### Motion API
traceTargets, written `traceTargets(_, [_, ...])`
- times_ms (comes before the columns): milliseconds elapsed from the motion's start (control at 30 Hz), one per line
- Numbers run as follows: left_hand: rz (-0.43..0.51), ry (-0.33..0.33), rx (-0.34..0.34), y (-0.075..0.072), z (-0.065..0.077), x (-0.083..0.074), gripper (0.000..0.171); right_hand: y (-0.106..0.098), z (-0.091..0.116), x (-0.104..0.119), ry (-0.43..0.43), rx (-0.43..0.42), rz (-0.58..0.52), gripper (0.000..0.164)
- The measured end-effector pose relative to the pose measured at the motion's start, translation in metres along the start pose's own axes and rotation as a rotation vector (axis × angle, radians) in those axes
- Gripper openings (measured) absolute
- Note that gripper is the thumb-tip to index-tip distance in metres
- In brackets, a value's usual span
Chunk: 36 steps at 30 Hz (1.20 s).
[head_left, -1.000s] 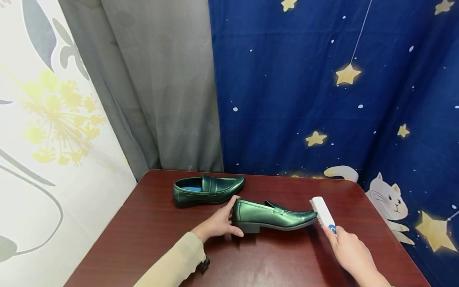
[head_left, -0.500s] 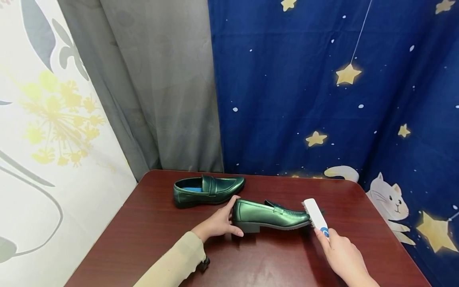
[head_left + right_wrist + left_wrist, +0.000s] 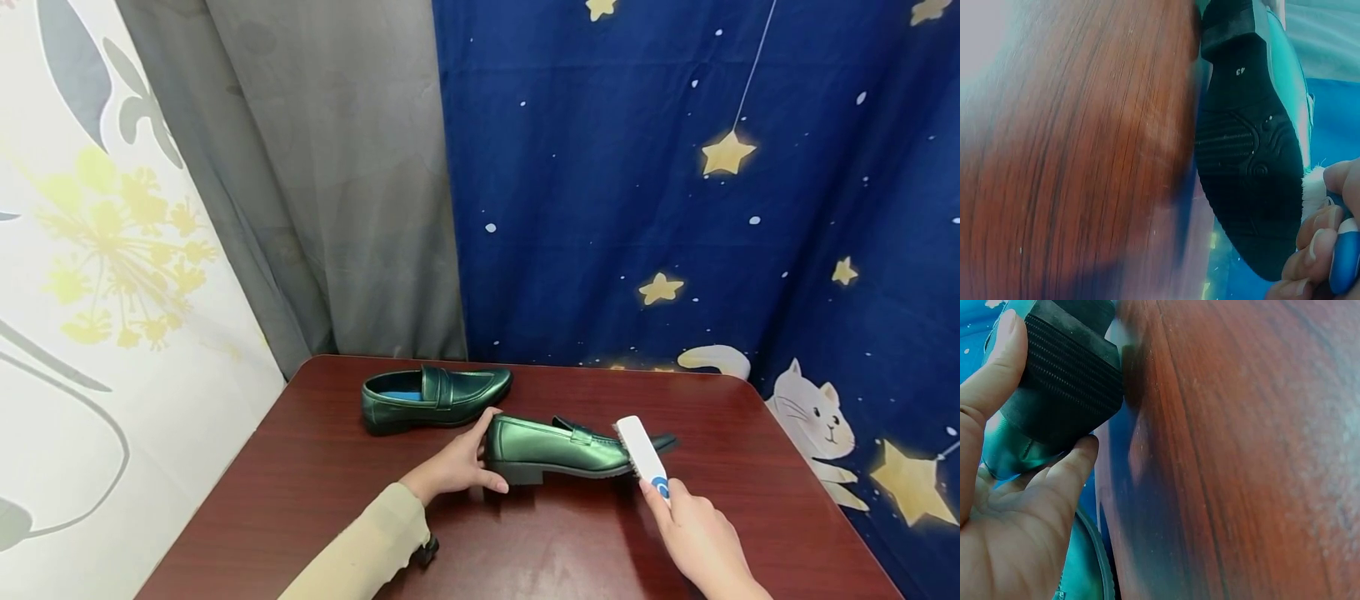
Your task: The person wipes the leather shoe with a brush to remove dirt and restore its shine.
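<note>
The table [image 3: 322, 475] looks like glossy, grained wood. Over it, the held shoe [image 3: 540, 446] has a shiny, leather-like upper and the brush [image 3: 639, 448] a smooth, plastic-looking back. Matt cloth curtains [image 3: 562, 183] hang behind the table.

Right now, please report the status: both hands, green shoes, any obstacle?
Left hand holding near shoe by the heel. Right hand gripping white brush, bristles at that shoe's front. Second shoe standing behind, apart from brush; nothing seen in brush's way.
</note>
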State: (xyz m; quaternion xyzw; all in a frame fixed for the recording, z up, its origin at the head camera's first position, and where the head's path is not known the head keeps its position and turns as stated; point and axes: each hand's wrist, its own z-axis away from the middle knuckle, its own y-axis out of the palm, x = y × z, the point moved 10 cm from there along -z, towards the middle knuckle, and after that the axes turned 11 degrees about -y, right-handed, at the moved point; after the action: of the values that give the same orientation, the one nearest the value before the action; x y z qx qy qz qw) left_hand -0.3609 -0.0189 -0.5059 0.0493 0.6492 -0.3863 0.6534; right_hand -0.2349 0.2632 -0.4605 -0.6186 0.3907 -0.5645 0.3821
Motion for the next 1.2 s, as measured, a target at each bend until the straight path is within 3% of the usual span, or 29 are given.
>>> traceTargets(700, [-0.017,-0.029,-0.004,0.000,0.001,0.004,0.108,0.013,-0.005,0.042,-0.088,-0.140,-0.017,0.053])
traceTargets(1200, [-0.014,-0.014,-0.005,0.000,0.002,0.003,0.108,0.022,-0.013,0.065,-0.143,-0.163,0.003,0.049])
